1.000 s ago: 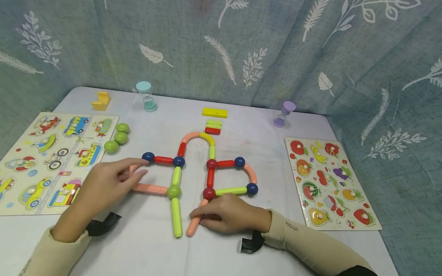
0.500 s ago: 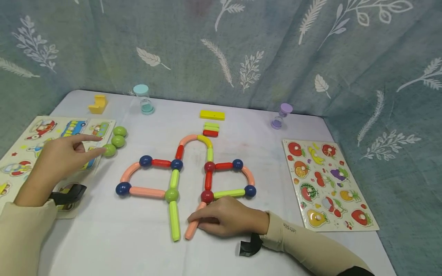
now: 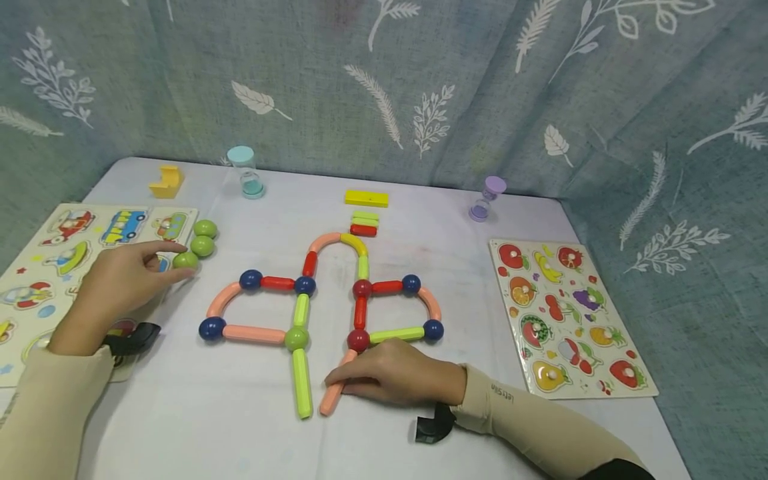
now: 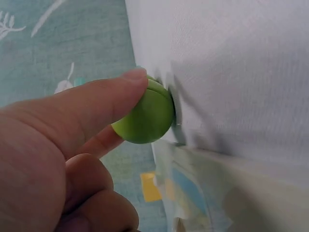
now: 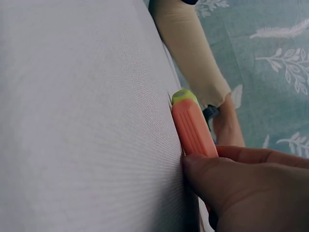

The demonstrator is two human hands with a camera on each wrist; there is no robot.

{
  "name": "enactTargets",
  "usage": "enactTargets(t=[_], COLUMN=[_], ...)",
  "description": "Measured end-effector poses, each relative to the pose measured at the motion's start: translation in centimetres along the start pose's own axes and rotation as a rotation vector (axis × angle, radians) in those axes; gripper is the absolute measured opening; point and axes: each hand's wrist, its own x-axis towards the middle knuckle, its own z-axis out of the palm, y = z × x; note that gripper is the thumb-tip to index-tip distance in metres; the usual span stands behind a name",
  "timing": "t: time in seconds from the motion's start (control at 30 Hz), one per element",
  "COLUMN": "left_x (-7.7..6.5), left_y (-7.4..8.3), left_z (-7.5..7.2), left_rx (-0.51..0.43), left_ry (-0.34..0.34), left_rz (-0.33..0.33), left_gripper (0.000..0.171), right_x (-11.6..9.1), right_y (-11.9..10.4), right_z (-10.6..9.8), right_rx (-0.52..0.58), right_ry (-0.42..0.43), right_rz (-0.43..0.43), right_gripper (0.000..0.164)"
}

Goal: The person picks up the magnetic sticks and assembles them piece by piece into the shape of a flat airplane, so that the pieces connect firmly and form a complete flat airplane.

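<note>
My left hand [image 3: 123,283] pinches the nearest of three green balls [image 3: 186,261] between thumb and forefinger. That green ball [image 4: 147,113] fills the grip in the left wrist view, its other fingers curled below. My right hand [image 3: 396,373] holds a salmon-coloured stick [image 3: 333,397] between finger and thumb. This stick [image 5: 193,125] lies along the table surface in the right wrist view. It touches a red ball [image 3: 359,341] in a flat figure of sticks and balls, with blue balls [image 3: 212,329] at its side loops and a green ball [image 3: 296,338] on its left leg.
A vehicle puzzle board [image 3: 36,267] lies under the left hand, a fruit puzzle board [image 3: 558,320] at the right. Towards the back are a yellow block [image 3: 167,182], teal hourglass [image 3: 246,173], yellow bar [image 3: 367,199], short sticks [image 3: 364,230] and purple hourglass [image 3: 487,199].
My left hand has left the figure's left loop, moved left to the green balls and closed finger and thumb on the nearest one. The right hand keeps its place on the stick.
</note>
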Motion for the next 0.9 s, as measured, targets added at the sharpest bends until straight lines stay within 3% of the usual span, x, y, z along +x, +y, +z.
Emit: enactTargets(t=[0.17, 0.33, 0.43, 0.57, 0.7, 0.9], left_x=[-0.3, -1.8, -3.2, -5.9, -9.0, -12.1], left_y=[-0.5, 0.1, 1.5, 4.6, 8.4, 12.5], left_z=[0.0, -0.6, -1.1, -1.2, 0.1, 3.3], left_rx=[0.001, 0.003, -0.008, -0.055, -0.138, -0.345], left_ry=[0.012, 0.049, 0.098, 0.134, 0.042, -0.28], left_rz=[-0.01, -0.004, 0.044, 0.157, 0.294, 0.523], left_gripper=[0.066, 0.064, 0.056, 0.04, 0.035, 0.036], right_x=[0.0, 0.0, 0.1, 0.3, 0.4, 0.3], right_y=[0.2, 0.4, 0.5, 0.4, 0.3, 0.2], right_z=[0.1, 0.3, 0.2, 0.0, 0.0, 0.2], right_rx=[0.009, 0.022, 0.017, 0.02, 0.04, 0.084], right_ry=[0.028, 0.049, 0.035, 0.011, 0.029, 0.054], right_rz=[-0.031, -0.047, -0.04, -0.013, -0.011, -0.017], right_gripper=[0.03, 0.03, 0.031, 0.032, 0.031, 0.03])
